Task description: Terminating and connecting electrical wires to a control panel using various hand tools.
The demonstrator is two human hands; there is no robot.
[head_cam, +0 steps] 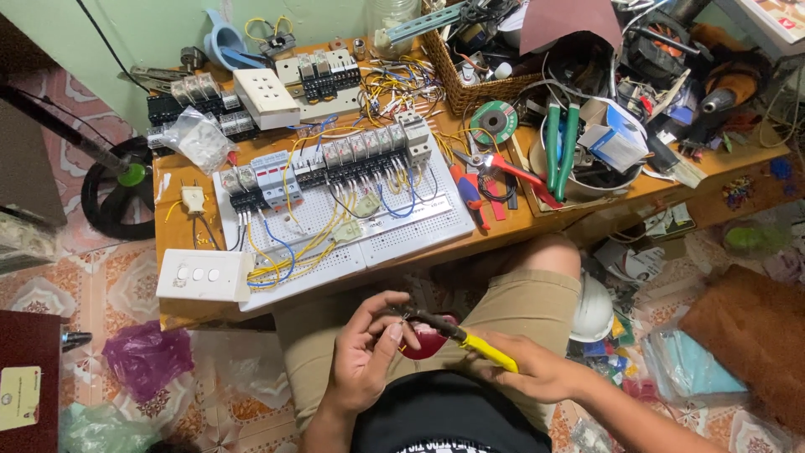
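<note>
Gripping a yellow-handled tool (470,342), my right hand (537,373) is closed round it; left hand (365,352) fingers pinch its tip. The wired panel (344,210) looks partly done, with loose wire ends left.

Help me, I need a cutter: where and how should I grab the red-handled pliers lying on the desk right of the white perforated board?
Take the red-handled pliers by the two red handles, which splay toward the right; come from above on that side, since the jaws point left toward the white perforated board.

clear plastic bag (198,138) | table's left | pale label (20,396) | dark-red box (29,369)
</note>
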